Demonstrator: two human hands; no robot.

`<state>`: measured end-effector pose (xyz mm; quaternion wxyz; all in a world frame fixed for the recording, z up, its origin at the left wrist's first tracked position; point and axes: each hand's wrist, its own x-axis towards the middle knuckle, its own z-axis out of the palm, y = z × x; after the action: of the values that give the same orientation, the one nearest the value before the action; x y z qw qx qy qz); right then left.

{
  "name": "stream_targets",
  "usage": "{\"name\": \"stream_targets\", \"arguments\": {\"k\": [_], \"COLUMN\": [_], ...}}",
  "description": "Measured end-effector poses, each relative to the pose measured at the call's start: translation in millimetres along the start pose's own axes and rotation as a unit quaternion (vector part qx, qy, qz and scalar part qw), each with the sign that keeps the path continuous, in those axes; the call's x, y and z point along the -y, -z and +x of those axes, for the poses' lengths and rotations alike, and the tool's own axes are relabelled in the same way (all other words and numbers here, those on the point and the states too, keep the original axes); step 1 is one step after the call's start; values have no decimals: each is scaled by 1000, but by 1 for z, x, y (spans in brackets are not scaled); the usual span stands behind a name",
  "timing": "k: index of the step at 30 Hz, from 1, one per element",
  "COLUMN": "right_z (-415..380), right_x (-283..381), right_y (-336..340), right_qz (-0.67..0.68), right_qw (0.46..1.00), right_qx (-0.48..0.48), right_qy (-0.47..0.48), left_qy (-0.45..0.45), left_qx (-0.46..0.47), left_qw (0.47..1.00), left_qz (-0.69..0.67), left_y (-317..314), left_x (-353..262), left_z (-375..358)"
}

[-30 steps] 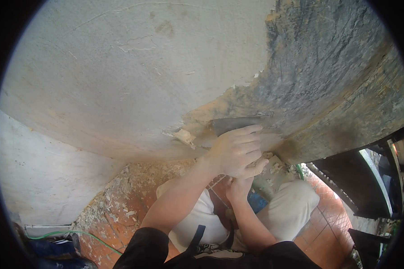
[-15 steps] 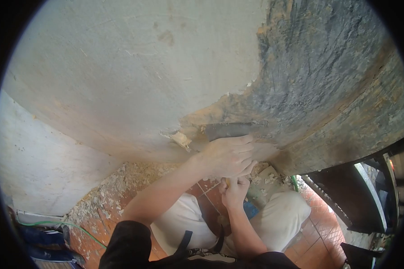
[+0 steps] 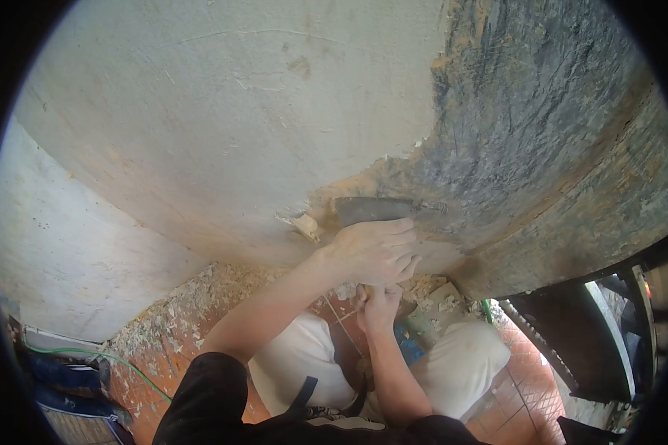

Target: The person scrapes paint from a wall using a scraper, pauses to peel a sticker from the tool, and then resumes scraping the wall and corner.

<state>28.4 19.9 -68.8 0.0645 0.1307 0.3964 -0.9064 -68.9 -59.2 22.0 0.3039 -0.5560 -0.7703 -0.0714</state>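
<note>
A wide dark scraper blade (image 3: pixel 371 211) lies against the lower part of a large curved surface, at the border between its pale coating (image 3: pixel 260 141) and a bared dark patch (image 3: pixel 519 141). My left hand (image 3: pixel 375 252) is closed over the lower part of the blade. Just below it, my right hand (image 3: pixel 381 305) wraps round the scraper's handle, of which a bit of yellow shows. To the left of the blade, a peeled flake (image 3: pixel 304 225) of coating clings to the surface.
Flakes and crumbs of coating (image 3: pixel 171 326) litter the red tiled floor (image 3: pixel 508 386) under the curve. A green cable (image 3: pixel 137 371) runs at the lower left, by another person's dark-clothed legs (image 3: pixel 67 386). Dark metal framing (image 3: pixel 571 334) stands at the right.
The scraper and both my hands have shifted slightly left along the surface, bringing the blade nearer the peeled flake. The view has moved a little. Both hands keep their grip.
</note>
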Motion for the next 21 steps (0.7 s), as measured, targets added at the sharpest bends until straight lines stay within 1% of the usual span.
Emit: {"name": "stream_targets", "arguments": {"k": [1,2,3,5,9,11,12,14,15,17,18,21], "right_z": [-3,-1,0,6,-11,-15,-12,-4,-2,4,1,-7], "right_x": [8,8,-5,-27,-1,9,5,-10,0,32,42,34], "right_y": [-7,3,12,24,5,11,16,28,26,21,27,39], "right_qz": [-13,-23,-24,12,23,79,77,120,117,71,76,99], "right_qw": [1000,999,1000,1000,1000,992,993,984,984,979,979,974], "right_qx": [-18,11,9,10,2,93,90,108,109,179,175,182], "right_qy": [14,24,18,17,6,-14,-13,-81,-79,-65,-70,-91], "left_qy": [5,14,19,-1,-3,-10,-11,-33,-34,-6,-1,8], "left_qx": [-7,-12,-9,7,-15,4,1,28,25,-39,-41,-43], "left_qw": [1000,999,999,1000,999,999,999,999,999,999,999,998], "left_qz": [-10,-26,-29,-19,-31,-44,-47,-28,-27,-19,-22,-39], "left_y": [12,18,11,-6,11,16,13,8,12,22,23,16], "left_x": [3,1,-3,-5,-2,1,0,-3,-1,8,6,-2], "left_z": [8,10,5,-3,10,13,12,8,14,28,29,30]}}
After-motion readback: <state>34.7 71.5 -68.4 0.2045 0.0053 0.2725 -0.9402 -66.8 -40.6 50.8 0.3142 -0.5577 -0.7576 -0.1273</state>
